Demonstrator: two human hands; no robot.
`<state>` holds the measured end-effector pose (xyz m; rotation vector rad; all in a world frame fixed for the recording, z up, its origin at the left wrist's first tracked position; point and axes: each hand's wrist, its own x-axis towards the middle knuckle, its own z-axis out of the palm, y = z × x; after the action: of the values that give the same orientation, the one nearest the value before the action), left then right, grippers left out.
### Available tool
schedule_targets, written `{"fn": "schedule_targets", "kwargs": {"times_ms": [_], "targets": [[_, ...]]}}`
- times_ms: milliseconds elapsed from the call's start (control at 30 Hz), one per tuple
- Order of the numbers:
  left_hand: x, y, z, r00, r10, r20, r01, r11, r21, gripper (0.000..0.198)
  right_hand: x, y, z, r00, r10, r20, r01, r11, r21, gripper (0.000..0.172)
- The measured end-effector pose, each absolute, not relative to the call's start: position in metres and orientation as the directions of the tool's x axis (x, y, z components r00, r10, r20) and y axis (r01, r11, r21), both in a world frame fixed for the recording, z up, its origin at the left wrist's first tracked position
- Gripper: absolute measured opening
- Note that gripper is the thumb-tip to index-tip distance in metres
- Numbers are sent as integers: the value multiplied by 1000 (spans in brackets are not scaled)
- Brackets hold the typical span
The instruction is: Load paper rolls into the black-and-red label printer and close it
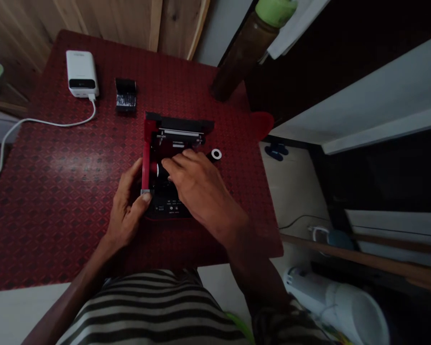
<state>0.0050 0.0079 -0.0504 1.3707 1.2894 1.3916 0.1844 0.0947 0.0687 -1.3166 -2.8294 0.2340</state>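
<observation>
An opened red-and-black electronic device [145, 153] lies on the table, with a black hinged top part [179, 124] and a metal bar inside. My left hand [127, 208] grips its red side edge near the front corner, thumb on top. My right hand [197, 184] lies over the open inside, fingertips next to a small red and white cylinder [155, 168]. The hand hides most of the interior. Just beyond the right hand, a small black roll with a white core [215, 155] rests on the table.
The table [57, 215] has a red patterned top. A white power bank [82, 74] with a white cable and a small black object [125, 95] lie at the far side. A dark bottle with a green cap [246, 48] stands past the far right corner.
</observation>
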Motion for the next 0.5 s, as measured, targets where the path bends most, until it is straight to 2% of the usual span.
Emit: {"fn": "schedule_targets", "kwargs": {"times_ms": [167,367,500], "targets": [[5,6,-50,-117,980,159,114,-145,983,72,183,110,64,-613,775,-150,789,594,-158,36],[4,6,-49,-115,978,174,133,-159,978,73,180,120,51,-589,787,-183,807,560,-188,38],[5,7,-50,-118,977,175,116,-162,980,72,189,117,58,-613,773,-160,775,551,-309,46]]}}
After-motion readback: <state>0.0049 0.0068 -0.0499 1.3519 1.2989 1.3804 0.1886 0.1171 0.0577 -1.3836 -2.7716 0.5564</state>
